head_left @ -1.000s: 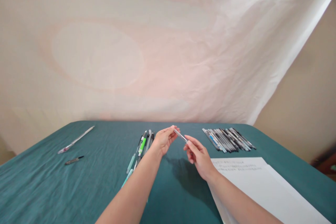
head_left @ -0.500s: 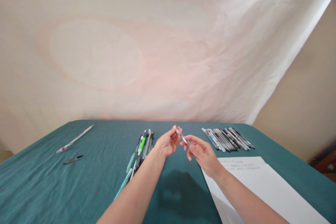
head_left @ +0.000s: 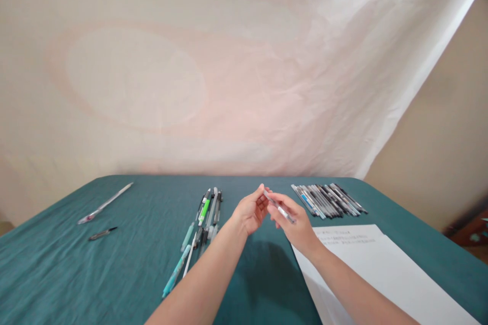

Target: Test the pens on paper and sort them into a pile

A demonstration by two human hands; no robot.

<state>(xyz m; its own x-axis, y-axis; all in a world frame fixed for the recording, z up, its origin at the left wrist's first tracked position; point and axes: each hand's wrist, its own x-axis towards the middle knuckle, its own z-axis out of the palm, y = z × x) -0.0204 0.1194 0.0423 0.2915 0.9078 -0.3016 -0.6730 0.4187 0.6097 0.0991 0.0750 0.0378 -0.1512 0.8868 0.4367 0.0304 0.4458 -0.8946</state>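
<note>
Above the middle of the table, both hands are on one slim pen [head_left: 284, 212] with a clear barrel and a pale end. My left hand [head_left: 252, 212] pinches its upper-left end between thumb and fingers. Closed round the barrel is my right hand [head_left: 295, 223], with the pen's lower-right end sticking out past the thumb. Left of my left forearm lies a loose group of pens, among them a bright green one [head_left: 204, 212] and a turquoise one [head_left: 176, 271]; the forearm hides some of the group.
A tight row of many pens [head_left: 328, 200] lies at the back right. White paper sheets [head_left: 366, 264] with handwriting lie under my right forearm. At the left are a long clear-wrapped stick-like item [head_left: 107, 203] and a short dark-tipped pen [head_left: 102, 233]. The cloth is dark green [head_left: 145, 244].
Both hands have moved slightly right. My right hand has come closer to my left and shifted its grip, so more of the pen's lower end now shows beyond the thumb.
</note>
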